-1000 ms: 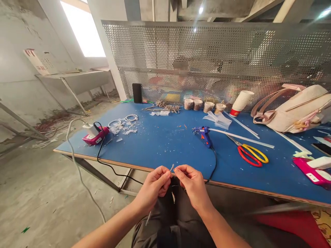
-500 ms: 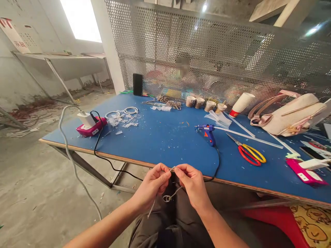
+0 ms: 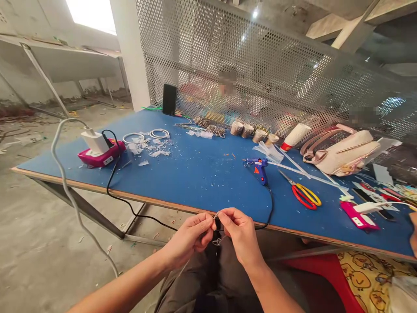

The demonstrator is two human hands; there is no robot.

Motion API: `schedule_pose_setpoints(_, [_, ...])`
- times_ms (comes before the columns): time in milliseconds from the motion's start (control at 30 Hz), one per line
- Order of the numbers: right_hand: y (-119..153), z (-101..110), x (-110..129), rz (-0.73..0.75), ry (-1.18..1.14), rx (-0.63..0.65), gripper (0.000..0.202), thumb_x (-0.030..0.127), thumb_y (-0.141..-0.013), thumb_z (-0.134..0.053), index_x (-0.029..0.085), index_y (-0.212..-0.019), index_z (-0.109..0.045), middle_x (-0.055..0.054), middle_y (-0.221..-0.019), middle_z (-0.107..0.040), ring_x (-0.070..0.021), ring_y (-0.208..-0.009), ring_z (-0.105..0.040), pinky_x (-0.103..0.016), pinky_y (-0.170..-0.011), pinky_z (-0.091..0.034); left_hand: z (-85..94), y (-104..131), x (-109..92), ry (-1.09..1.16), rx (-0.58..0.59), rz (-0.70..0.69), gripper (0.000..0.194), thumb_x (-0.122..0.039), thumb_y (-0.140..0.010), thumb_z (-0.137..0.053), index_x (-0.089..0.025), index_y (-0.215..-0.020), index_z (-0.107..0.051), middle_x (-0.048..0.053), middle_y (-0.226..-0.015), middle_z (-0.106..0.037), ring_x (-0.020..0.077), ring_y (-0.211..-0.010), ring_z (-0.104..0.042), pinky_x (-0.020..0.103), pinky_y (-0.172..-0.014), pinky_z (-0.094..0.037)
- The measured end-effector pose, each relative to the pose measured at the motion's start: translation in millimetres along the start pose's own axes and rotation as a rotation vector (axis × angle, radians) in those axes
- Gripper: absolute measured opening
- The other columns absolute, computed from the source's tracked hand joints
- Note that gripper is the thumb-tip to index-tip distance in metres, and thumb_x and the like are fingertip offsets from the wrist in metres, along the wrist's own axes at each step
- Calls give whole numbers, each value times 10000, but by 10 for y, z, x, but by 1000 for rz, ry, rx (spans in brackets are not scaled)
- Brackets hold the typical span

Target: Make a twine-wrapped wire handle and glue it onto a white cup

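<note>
My left hand (image 3: pixel 199 231) and my right hand (image 3: pixel 237 228) meet just in front of the table's near edge, above my lap. Each pinches a thin, pale cord (image 3: pixel 216 214), and a short piece of it shows between the fingertips. A loose loop of the cord (image 3: pixel 216 241) hangs under the hands. On the blue table (image 3: pixel 195 174) beyond them lies a blue glue gun (image 3: pixel 259 169) with a clear stick in its back. Scissors (image 3: pixel 304 195) with red and yellow handles lie to its right.
Pink power strips (image 3: pixel 97 157) sit at left and right. Toward the back are a phone (image 3: pixel 170 99), white rings (image 3: pixel 159 133), cord bundles (image 3: pixel 211 128), wrapped cups (image 3: pixel 259 136), paper cups (image 3: pixel 297 135) and a bag (image 3: pixel 347 152). Another person's hand (image 3: pixel 413 230) shows at the right edge.
The view has shifted, so more of the table's right side shows and another person's hand has appeared. The hanging loop is higher and closer under my hands, which still pinch the cord.
</note>
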State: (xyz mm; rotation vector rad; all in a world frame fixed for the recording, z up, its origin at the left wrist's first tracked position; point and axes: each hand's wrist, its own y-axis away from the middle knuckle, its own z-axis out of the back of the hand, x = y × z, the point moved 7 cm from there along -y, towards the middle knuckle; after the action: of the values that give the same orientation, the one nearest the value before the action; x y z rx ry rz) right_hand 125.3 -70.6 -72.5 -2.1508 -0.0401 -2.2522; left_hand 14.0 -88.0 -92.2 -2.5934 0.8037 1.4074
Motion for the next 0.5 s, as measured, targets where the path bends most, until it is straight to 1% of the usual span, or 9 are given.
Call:
schedule_pose_setpoints(67, [13, 18, -19, 0, 18, -11, 258, 424, -769, -658, 169, -734, -678, 24, -578, -540, -90, -510, -411, -199, -446, -314, 12, -5, -4, 1, -16, -7, 288, -428, -798, -601, -159, -738, -517, -80, -457, -372, 45, -422, -178, 206, -412, -94])
schedule_pose_setpoints(133, [25, 33, -44, -6, 25, -21, 256, 424, -772, -658, 170, -740, -677, 27, -581, -531, -85, -501, -386, -200, -442, -300, 30, 0, -14, 1, -60, -21, 281, -407, -753, -662, -173, -770, -508, -94, -468, -348, 47, -429, -189, 199, -414, -101])
schedule_pose_setpoints(233, [32, 40, -75, -29, 7, -31, 265, 434, -757, -668, 170, -738, -676, 41, -556, -503, -78, -477, -342, -203, -439, -285, 49, 12, -16, -2, -105, -33, 296, -388, -727, -695, -193, -763, -475, -106, -465, -330, 47, -426, -199, 194, -416, -107])
schedule_pose_setpoints(367, [26, 14, -69, -36, -19, -25, 283, 448, -741, -675, 166, -718, -676, 49, -532, -474, -73, -466, -306, -204, -433, -266, 59, 8, -16, -2, -82, -50, 291, -400, -763, -655, -194, -730, -452, -91, -459, -388, 44, -420, -185, 197, -414, -99])
schedule_pose_setpoints(500, [32, -34, -67, -37, -20, -7, 278, 446, -753, -665, 169, -723, -675, 48, -544, -478, -73, -474, -312, -206, -442, -271, 90, 2, -18, 23, -74, -57, 290, -400, -772, -648, -185, -729, -459, -79, -534, -429, 25, -413, -202, 192, -416, -95])
